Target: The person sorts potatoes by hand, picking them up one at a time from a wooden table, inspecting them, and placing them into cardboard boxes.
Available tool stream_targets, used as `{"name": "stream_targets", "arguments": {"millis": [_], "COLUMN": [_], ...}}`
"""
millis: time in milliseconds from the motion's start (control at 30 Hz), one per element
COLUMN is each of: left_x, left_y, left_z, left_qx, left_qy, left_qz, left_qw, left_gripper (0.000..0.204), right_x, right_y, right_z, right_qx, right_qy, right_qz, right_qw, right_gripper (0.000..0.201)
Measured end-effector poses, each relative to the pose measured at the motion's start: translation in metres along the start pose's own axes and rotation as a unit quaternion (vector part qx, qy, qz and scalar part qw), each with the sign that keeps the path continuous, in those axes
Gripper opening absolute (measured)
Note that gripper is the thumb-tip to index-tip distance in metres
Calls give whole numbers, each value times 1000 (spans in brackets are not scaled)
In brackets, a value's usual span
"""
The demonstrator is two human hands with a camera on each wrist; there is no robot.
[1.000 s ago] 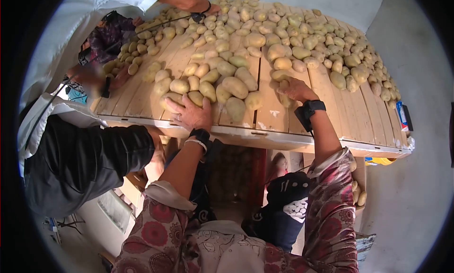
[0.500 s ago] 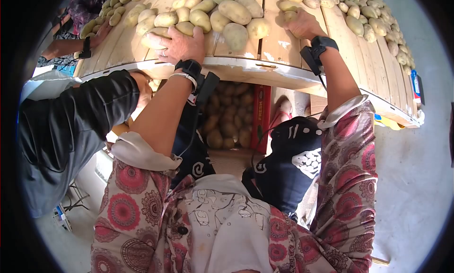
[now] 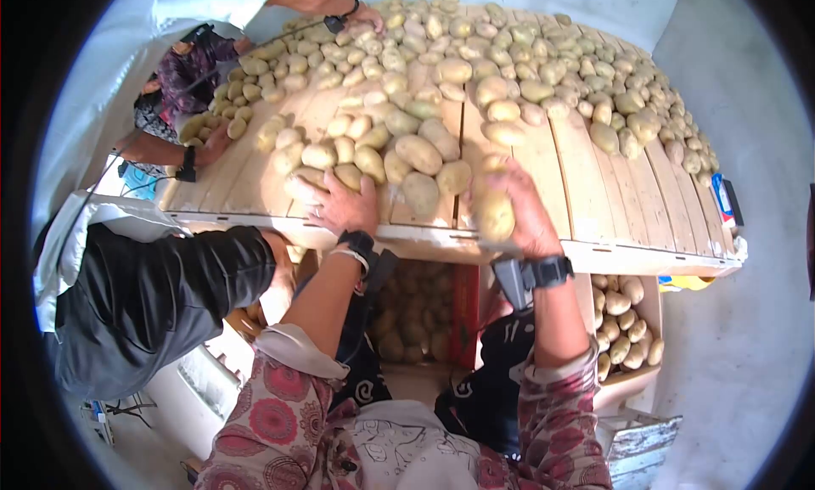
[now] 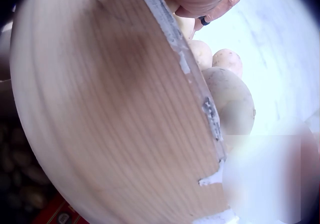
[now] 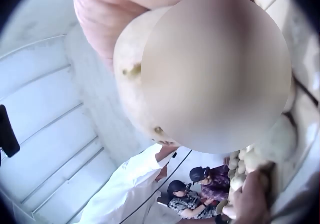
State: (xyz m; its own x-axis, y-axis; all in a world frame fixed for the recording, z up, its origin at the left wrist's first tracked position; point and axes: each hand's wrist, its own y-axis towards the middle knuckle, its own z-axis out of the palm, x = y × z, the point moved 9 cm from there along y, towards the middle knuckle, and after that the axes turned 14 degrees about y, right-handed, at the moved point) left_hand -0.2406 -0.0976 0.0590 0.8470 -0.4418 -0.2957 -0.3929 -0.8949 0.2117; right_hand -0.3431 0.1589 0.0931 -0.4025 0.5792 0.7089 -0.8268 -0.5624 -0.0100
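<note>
My right hand (image 3: 525, 208) grips a potato (image 3: 495, 216) over the near edge of the slatted wooden table (image 3: 586, 222). In the right wrist view, the pale potato (image 5: 131, 93) shows dark spots; a blurred disc covers much of it. My left hand (image 3: 346, 205) rests with spread fingers against the near potatoes (image 3: 320, 156) of a small cluster at the table's front edge. A ring shows on one finger. The left wrist view shows the table's wooden side (image 4: 120, 98) and a potato (image 4: 230, 98) just over its rim.
Many potatoes (image 3: 594, 74) cover the table's far side. Under it stand a red box (image 3: 464, 316) of potatoes and, at right, a carton (image 3: 649, 303) of potatoes. Other people's hands (image 3: 365, 16) reach in from the left, and a black sleeve (image 3: 195, 273) is close by my left arm.
My right hand has drawn a potato towards me from the table's middle, and the potato has turned in the grip. My left hand stays at the cluster. The head view dipped, then rose again.
</note>
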Motion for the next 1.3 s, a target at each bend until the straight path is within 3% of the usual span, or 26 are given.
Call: {"name": "stream_targets", "arguments": {"millis": [133,233,333,400,500,533,667,733,833,967,1033,1167,1300], "left_x": [-1,-2,-3,-4,-5,-4,-5,-6,-6,-6,-4,-6,-4], "left_y": [-4,-4,-5,-4,-4,-4,-4,-2,-1,-2,0,-3,0], "left_z": [-10,-11,-14,-14,-14,-14,-14,-8,-10,-14,-13,-14,-9], "left_qx": [-17,-35,-40,-51,-37,-69,-34,-27,-76,-15,-39,-4,-28], "left_qy": [41,30,27,25,23,42,41,36,33,35,40,52,33], "left_qz": [-6,-3,10,10,18,27,24,30,37,19,17,6,16], "left_qw": [999,999,999,998,999,996,998,999,996,999,998,999,999], "left_gripper": [70,69,69,69,69,69,70,71,71,70,70,71,72], "right_x": [-29,-35,-30,-39,-27,-25,-40,-38,-39,-39,-41,-44,-48], "right_y": [-17,-13,5,12,6,7,15,18,23,32,34,33,36], "right_z": [42,26,-9,-22,-26,-26,-37,-41,-51,-59,-59,-59,-67], "right_qx": [49,17,-25,-84,-95,-83,-121,-102,-127,-121,-132,-132,-181], "right_qy": [80,72,126,317,268,244,261,240,240,344,387,338,264], "right_qz": [42,37,-21,39,-6,-28,-17,-22,-32,-27,-31,-23,-45], "right_qw": [995,997,991,944,959,966,958,965,962,931,912,931,946], "right_gripper": [27,27,24,18,18,18,17,22,19,17,17,19,26]}}
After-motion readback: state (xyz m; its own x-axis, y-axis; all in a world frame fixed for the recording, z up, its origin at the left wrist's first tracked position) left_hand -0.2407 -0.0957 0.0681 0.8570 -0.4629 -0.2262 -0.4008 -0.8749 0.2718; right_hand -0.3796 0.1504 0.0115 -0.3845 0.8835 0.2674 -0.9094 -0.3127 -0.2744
